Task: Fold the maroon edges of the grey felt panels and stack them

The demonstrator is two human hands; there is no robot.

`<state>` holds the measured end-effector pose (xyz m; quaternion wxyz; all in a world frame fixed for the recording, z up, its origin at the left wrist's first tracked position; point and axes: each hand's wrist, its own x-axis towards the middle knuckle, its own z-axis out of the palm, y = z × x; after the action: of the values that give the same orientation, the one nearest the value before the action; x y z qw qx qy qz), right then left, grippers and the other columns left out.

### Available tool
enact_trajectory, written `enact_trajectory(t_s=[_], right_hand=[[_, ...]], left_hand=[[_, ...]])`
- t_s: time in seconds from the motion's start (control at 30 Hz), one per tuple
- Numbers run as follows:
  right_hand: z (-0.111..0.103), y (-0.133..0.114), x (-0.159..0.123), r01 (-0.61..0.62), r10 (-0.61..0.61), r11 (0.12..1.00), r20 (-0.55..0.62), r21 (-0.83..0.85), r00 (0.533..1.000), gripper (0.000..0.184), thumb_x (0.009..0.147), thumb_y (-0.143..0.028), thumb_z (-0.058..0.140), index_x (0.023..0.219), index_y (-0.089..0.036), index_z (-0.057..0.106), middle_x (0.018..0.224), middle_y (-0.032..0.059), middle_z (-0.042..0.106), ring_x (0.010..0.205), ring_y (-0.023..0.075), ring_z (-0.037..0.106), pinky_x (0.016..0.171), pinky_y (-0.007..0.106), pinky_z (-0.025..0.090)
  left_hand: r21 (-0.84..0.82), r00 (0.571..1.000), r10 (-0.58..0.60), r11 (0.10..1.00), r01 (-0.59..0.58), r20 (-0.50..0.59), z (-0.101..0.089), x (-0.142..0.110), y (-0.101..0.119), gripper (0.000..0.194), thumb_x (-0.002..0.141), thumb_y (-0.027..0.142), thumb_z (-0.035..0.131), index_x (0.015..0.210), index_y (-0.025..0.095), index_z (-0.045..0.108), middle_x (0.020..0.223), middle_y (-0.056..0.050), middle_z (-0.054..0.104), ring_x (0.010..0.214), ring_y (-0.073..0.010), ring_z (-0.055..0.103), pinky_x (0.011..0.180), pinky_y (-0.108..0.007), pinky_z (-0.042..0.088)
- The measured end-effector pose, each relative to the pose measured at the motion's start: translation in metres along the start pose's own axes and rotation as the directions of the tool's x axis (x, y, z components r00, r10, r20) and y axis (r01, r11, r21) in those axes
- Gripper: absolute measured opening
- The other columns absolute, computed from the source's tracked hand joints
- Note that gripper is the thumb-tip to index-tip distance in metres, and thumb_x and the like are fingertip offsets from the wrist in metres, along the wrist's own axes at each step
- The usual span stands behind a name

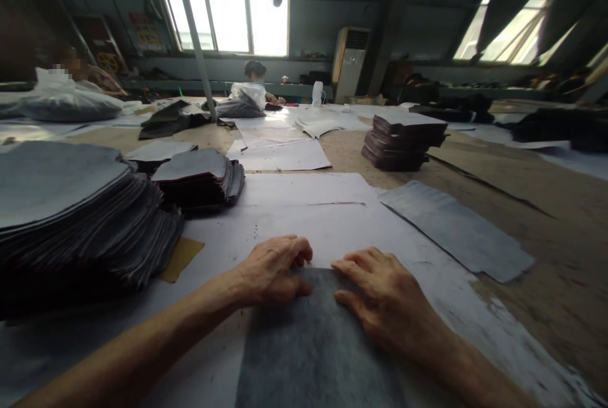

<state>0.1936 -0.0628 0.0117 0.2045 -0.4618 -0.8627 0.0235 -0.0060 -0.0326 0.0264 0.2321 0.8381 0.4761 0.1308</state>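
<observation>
A dark grey fabric piece [313, 344] lies flat on white paper [304, 218] right in front of me. My left hand [273, 268] rests on its far left corner with the fingers curled, pinching at the edge. On the far right corner lies my right hand [375, 291], its fingers bent and pressing the fabric down. The two hands are almost touching at the piece's top edge.
A tall stack of grey cut pieces [80, 218] sits at my left, a smaller dark stack [199, 180] behind it. A single grey sheet [456, 227] lies at right. Another stack [403, 139] stands farther back. Two people [251, 88] sit at the far end.
</observation>
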Motion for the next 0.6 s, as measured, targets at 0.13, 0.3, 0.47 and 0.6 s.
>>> enact_trajectory(t_s=[0.13, 0.3, 0.47, 0.6], right_hand=[[-0.002, 0.002, 0.007, 0.007, -0.007, 1.000, 0.048, -0.008, 0.999, 0.021, 0.068, -0.015, 0.066, 0.089, -0.020, 0.064, 0.084, 0.0037, 0.064, 0.084, 0.0225, 0.054, 0.075, 0.040, 0.042], [0.001, 0.006, 0.006, -0.023, 0.023, 0.998, 0.008, 0.052, 1.000, 0.043, 0.066, -0.012, 0.068, 0.107, -0.017, 0.059, 0.083, 0.0032, 0.064, 0.081, 0.0206, 0.055, 0.073, 0.037, 0.044], [-0.001, 0.006, 0.002, 0.072, -0.072, 0.997, 0.011, 0.016, 0.997, 0.025, 0.073, -0.014, 0.062, 0.097, -0.022, 0.064, 0.082, 0.0020, 0.064, 0.079, 0.0202, 0.055, 0.069, 0.035, 0.044], [0.000, 0.004, -0.004, 0.169, -0.170, 0.985, -0.051, -0.023, 0.984, 0.021, 0.081, -0.015, 0.052, 0.097, -0.022, 0.064, 0.080, 0.0019, 0.064, 0.074, 0.0189, 0.054, 0.065, 0.034, 0.043]], left_hand=[[-0.059, 0.997, -0.003, 0.998, -0.001, -0.073, 0.004, -0.008, -0.009, 0.020, 0.069, 0.017, 0.058, 0.088, 0.020, 0.064, 0.081, -0.001, 0.057, 0.074, -0.0132, 0.054, 0.067, -0.024, 0.044], [-0.186, 0.978, 0.036, 0.980, -0.075, -0.207, 0.014, -0.010, -0.009, 0.019, 0.067, 0.006, 0.059, 0.078, 0.019, 0.068, 0.076, 0.000, 0.055, 0.072, -0.0119, 0.052, 0.068, -0.024, 0.044], [-0.140, 0.953, 0.136, 0.974, -0.179, -0.271, 0.019, -0.016, -0.009, 0.022, 0.073, 0.004, 0.054, 0.076, 0.019, 0.068, 0.074, -0.001, 0.053, 0.072, -0.0117, 0.051, 0.068, -0.025, 0.045], [0.058, 0.900, 0.331, 0.943, -0.329, -0.283, 0.026, -0.022, -0.011, 0.030, 0.080, 0.004, 0.040, 0.077, 0.017, 0.067, 0.072, -0.003, 0.051, 0.071, -0.0135, 0.047, 0.064, -0.026, 0.044]])
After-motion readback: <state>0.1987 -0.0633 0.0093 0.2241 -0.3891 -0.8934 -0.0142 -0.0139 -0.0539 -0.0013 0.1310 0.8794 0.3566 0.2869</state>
